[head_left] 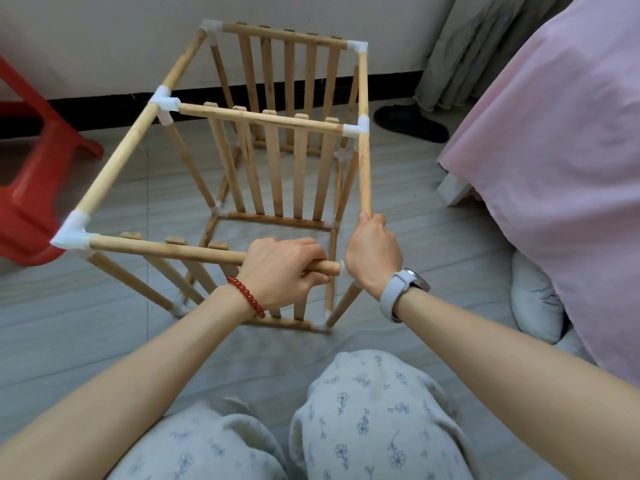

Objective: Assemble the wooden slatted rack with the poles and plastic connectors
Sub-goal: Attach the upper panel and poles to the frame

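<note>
The wooden slatted rack (277,161) is standing on the grey floor (104,334), filling the picture from 12 o'clock to centre, with the left hand (280,268) curling its fingers round the near top pole (166,247) while the right hand (374,251) is clamping over the near corner at 3 o'clock of it. The round, smooth poles and flat slats are looking light but stiff, and the white plastic connectors (72,233) are probably gripping by friction, so holding close to each joint seems wisest

A home bedroom: pink bedsheet (554,168), curtain (460,46), slipper (412,124) on tiled floor (104,334)
</note>
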`<act>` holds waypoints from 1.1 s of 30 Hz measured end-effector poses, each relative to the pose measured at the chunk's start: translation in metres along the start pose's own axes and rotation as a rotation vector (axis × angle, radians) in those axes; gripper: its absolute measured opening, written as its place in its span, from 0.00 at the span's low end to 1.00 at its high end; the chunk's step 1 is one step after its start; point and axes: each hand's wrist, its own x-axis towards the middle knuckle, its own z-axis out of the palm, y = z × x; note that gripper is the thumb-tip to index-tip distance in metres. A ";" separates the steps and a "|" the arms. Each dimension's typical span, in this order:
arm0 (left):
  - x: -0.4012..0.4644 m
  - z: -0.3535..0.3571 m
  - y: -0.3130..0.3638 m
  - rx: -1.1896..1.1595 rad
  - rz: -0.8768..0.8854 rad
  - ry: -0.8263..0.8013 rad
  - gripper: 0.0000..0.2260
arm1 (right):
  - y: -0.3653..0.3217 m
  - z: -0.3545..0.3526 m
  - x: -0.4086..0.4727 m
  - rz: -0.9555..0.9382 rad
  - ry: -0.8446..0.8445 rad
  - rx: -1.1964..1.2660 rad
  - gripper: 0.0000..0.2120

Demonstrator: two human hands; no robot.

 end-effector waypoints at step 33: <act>0.020 -0.003 0.008 -0.074 -0.060 -0.240 0.07 | 0.010 0.001 -0.012 -0.022 -0.120 0.250 0.12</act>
